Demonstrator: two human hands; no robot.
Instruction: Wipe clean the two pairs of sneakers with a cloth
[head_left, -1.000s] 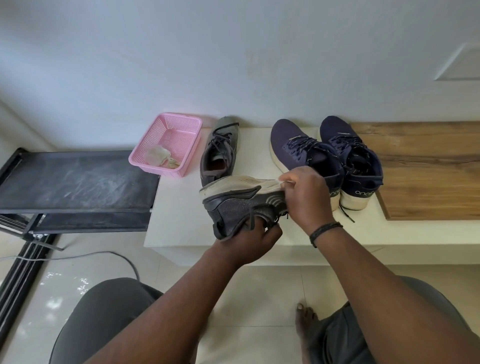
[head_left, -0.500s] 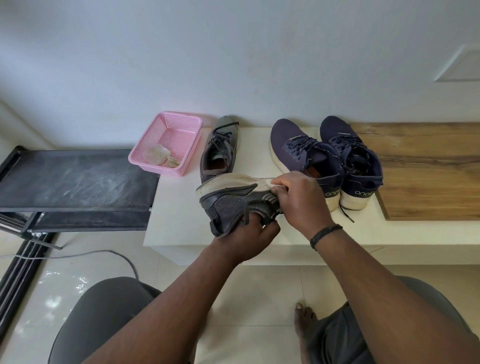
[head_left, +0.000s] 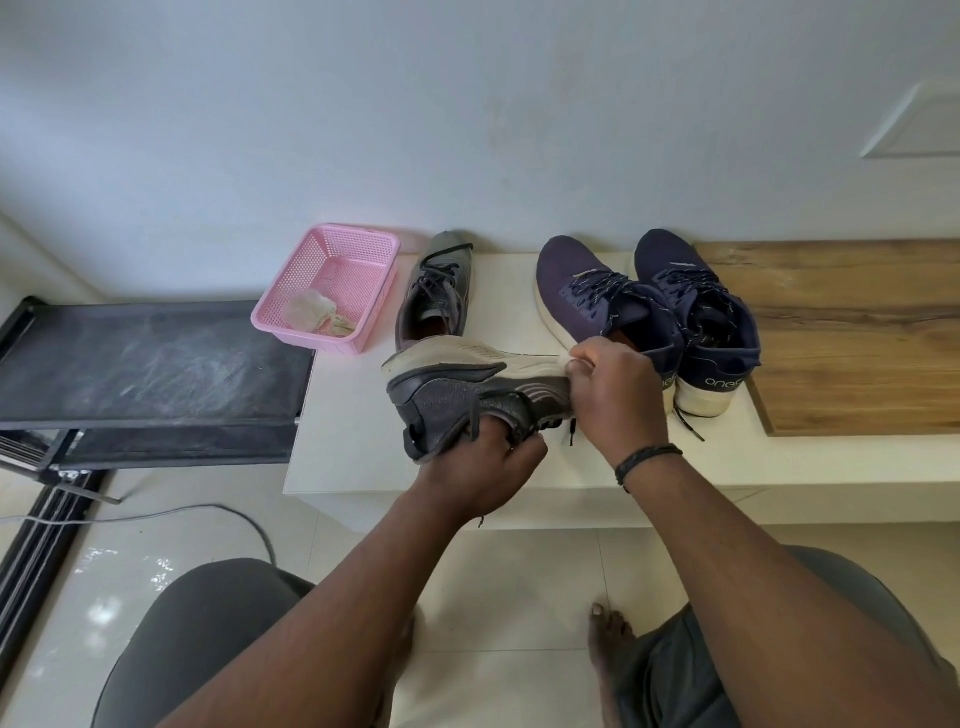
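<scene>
Head view: four sneakers, two grey (head_left: 467, 400), two navy (head_left: 649, 312).

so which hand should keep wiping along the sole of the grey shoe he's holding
The right hand. It already pinches a small pale cloth against the sole at the toe end of the grey sneaker. The left hand grips the shoe from below by its upper, so it is occupied steadying it.

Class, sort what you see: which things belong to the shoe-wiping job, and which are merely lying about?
Job: held grey sneaker, its mate, navy sneakers, cloth in the right hand, left hand.
Lying about: pink basket, black rack, wooden board, cable.
</scene>
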